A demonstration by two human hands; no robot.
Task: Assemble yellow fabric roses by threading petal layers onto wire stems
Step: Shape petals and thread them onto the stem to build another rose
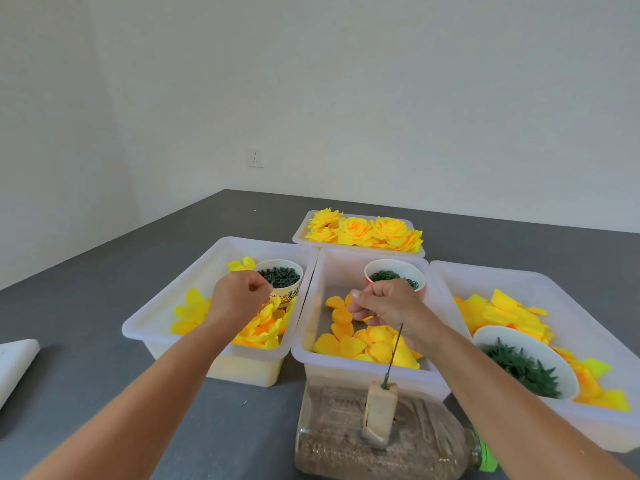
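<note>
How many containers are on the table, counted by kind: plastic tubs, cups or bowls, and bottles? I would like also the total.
White plastic tubs: 4 (left tub, middle tub, right tub, far tub)
Cups or bowls: 3 (left cup, red cup, white bowl)
Bottles: 1 (bottle lying on its side)
Total: 8

right hand pinches wire stem top | left hand curled over left bin
</note>
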